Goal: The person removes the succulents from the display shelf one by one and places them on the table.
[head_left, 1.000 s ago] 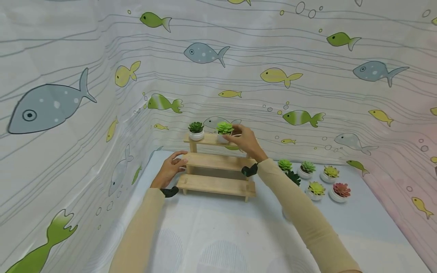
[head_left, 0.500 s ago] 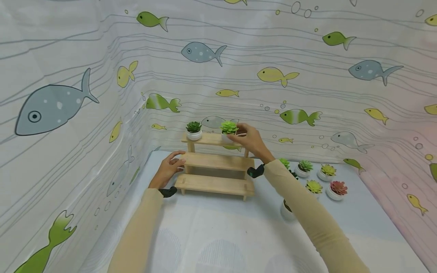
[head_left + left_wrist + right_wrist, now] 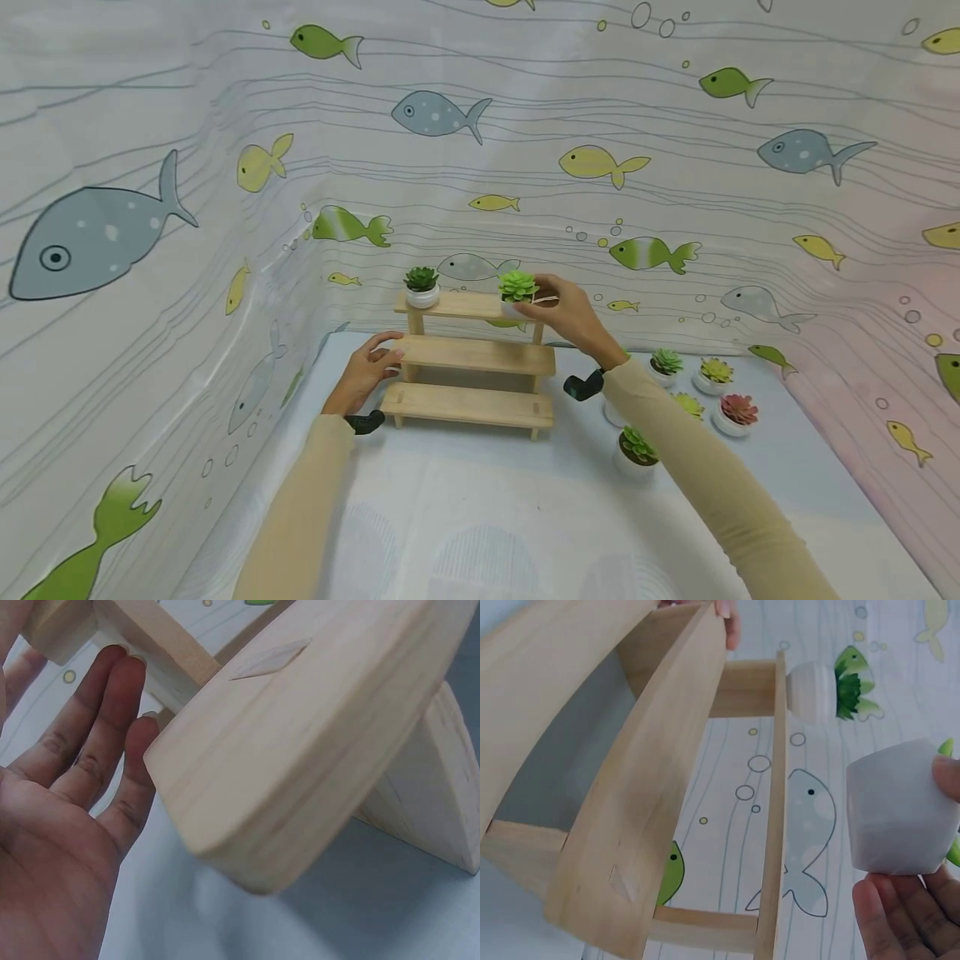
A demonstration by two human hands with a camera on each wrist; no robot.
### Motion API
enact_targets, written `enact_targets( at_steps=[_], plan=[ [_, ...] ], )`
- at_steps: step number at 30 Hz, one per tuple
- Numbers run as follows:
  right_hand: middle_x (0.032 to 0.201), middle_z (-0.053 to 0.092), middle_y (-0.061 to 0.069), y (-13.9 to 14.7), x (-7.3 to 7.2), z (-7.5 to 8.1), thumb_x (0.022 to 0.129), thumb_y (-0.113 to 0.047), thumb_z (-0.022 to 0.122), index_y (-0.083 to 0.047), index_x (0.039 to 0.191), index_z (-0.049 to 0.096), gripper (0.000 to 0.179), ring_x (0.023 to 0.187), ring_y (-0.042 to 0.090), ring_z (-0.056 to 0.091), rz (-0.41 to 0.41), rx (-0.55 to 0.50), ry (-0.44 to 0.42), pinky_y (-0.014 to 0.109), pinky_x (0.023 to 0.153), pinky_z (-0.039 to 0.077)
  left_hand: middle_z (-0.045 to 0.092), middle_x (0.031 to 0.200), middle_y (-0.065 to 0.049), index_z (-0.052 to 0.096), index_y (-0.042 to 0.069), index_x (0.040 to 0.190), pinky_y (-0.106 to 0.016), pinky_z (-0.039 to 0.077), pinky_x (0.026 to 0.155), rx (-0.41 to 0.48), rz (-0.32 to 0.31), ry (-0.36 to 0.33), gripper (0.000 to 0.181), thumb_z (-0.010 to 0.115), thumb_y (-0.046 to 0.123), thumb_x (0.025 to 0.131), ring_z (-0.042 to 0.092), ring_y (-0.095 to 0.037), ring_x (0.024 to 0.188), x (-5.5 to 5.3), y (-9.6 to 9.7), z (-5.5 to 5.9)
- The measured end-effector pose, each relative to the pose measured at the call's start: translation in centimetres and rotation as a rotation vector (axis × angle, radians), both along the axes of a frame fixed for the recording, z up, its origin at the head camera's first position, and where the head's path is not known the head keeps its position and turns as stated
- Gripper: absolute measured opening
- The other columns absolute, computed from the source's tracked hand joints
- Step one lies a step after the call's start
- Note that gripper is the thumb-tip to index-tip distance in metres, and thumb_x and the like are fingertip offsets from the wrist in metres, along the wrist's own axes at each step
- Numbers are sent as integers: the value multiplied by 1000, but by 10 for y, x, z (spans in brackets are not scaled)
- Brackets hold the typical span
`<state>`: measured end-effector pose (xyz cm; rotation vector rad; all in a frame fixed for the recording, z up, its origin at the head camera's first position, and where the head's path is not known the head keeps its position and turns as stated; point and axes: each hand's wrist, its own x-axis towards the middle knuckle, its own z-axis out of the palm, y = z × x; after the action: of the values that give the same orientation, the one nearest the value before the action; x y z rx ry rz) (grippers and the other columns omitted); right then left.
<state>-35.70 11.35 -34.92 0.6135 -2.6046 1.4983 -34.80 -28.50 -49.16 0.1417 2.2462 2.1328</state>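
A three-tier wooden plant stand (image 3: 472,354) stands on the table. My left hand (image 3: 365,367) holds the left end of its middle board; in the left wrist view several fingers (image 3: 124,682) reach beside the wood. Above the top board's right part, my right hand (image 3: 566,310) grips a bright green potted succulent (image 3: 517,287) by its white pot (image 3: 900,810), thumb on one side and fingers on the other. The right wrist view shows a gap between that pot and the top board. A dark green potted succulent (image 3: 422,287) sits on the top board's left end.
Several more potted succulents stand on the table at right, among them a red one (image 3: 737,412), a yellow one (image 3: 715,375) and a green one (image 3: 636,450). The right sleeve (image 3: 712,475) hides some. A fish-patterned cloth (image 3: 525,125) rises behind the stand.
My right hand has moved right along the top board with the bright green potted succulent. The left hand stays at the middle board's end. The view has shifted slightly.
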Motion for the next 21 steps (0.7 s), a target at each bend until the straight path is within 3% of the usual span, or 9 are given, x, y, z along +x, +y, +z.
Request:
enact_targets(
  at_steps=[6, 14, 21],
  plan=[
    [140, 58, 14, 15, 8, 0, 90, -48, 79, -9, 153, 47, 81, 122, 30, 61, -32, 0, -27, 48, 101, 51, 67, 103, -8, 57, 23, 143, -40, 56, 90, -13, -1, 2, 54, 76, 38, 95, 64, -26, 100, -1, 0, 0],
    [143, 55, 15, 32, 18, -3, 90, -50, 78, -10, 155, 45, 83, 124, 32, 60, -67, 28, -34, 48, 100, 52, 67, 104, -5, 54, 20, 148, -55, 50, 100, -1, -26, -9, 58, 75, 36, 96, 64, -24, 99, -3, -3, 0],
    [144, 53, 16, 49, 31, -4, 91, -49, 78, -10, 156, 43, 83, 126, 33, 59, -73, 51, -25, 49, 100, 52, 67, 102, -5, 57, 22, 144, -46, 55, 94, -6, -10, -2, 54, 76, 36, 96, 64, -23, 98, -4, -1, 1]
  ],
)
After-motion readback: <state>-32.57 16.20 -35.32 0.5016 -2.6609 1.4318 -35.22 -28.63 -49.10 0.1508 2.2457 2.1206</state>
